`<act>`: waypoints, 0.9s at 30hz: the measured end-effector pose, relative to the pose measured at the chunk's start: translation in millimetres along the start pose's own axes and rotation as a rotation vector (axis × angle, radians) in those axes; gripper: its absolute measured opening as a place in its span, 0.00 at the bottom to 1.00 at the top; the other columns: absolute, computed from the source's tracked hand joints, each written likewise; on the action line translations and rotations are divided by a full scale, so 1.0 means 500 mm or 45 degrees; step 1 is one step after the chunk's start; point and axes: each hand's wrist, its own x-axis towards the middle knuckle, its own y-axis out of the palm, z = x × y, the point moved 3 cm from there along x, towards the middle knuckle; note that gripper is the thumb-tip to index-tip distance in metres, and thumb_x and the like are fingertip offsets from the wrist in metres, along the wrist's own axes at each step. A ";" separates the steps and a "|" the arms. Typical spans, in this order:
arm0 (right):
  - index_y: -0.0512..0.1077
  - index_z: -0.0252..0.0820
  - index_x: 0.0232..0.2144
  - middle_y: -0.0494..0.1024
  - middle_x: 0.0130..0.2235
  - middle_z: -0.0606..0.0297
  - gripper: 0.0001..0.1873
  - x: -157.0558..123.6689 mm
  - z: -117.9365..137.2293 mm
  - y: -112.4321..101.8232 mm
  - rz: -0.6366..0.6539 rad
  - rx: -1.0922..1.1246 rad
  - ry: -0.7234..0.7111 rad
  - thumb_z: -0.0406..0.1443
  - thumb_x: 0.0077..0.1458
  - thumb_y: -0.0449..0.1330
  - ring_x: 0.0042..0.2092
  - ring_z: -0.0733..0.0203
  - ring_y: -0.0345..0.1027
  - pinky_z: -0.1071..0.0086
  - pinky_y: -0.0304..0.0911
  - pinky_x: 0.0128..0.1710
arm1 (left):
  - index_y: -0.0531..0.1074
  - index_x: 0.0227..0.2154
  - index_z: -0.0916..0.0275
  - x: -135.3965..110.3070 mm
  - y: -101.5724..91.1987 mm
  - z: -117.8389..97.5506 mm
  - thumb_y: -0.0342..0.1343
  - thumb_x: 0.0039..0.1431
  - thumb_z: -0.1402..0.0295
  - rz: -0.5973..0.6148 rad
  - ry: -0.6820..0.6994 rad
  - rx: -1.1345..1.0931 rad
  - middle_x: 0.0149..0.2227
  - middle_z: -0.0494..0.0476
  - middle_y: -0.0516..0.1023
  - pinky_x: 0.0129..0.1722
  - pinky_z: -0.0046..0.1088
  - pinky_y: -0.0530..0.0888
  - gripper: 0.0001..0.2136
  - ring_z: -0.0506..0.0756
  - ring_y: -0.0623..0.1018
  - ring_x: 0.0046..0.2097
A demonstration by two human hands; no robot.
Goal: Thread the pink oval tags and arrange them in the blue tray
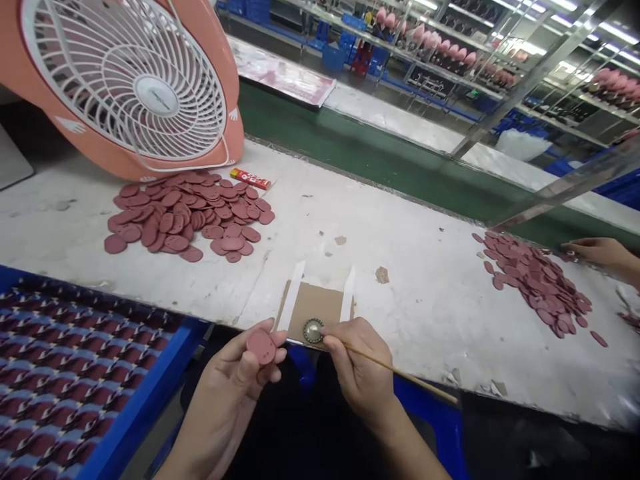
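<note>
My left hand [235, 373] pinches a flat dark-pink oval disc [261, 346] between thumb and fingers, its face with a few small dots turned up. My right hand [363, 363] is closed round a thin wooden stick [400, 371] that slants down to the right. The front end of the stick is hidden by the fingers. Touching or just beside those fingertips is a bottle cap [313, 331] with a crimped edge and something pale and shiny inside. It lies on a piece of brown cardboard [320, 303] held down by two white tape strips.
A pile of similar discs [190, 213] lies ahead left, below an orange fan [150, 93], beside a small red-and-yellow box [250, 179]. Another pile [540, 280] is at right, near another person's hand [600, 253]. A blue tray [90, 380] of patterned pieces stands at left.
</note>
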 end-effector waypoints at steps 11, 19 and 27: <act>0.75 0.37 0.42 0.75 0.33 0.61 0.14 -0.014 0.084 -0.037 -0.263 0.300 -0.014 0.37 0.74 0.51 0.32 0.61 0.69 0.67 0.65 0.31 | 0.84 0.40 0.54 -0.016 0.017 0.022 0.69 0.51 0.62 0.350 -0.120 0.017 0.38 0.57 0.87 0.32 0.18 0.78 0.12 0.53 0.84 0.34; 0.74 0.31 0.41 0.77 0.36 0.59 0.13 0.004 0.125 -0.026 -0.132 0.257 -0.110 0.35 0.74 0.53 0.34 0.64 0.71 0.71 0.67 0.31 | 0.83 0.41 0.52 -0.021 0.030 0.020 0.68 0.53 0.62 0.479 -0.081 0.030 0.38 0.54 0.87 0.35 0.20 0.79 0.11 0.53 0.84 0.35; 0.73 0.32 0.41 0.77 0.35 0.60 0.14 0.018 0.125 -0.021 -0.019 0.205 -0.130 0.35 0.74 0.52 0.34 0.66 0.71 0.73 0.68 0.33 | 0.84 0.40 0.52 -0.018 0.028 0.026 0.69 0.52 0.62 0.472 -0.066 0.022 0.38 0.54 0.87 0.37 0.20 0.79 0.11 0.51 0.83 0.35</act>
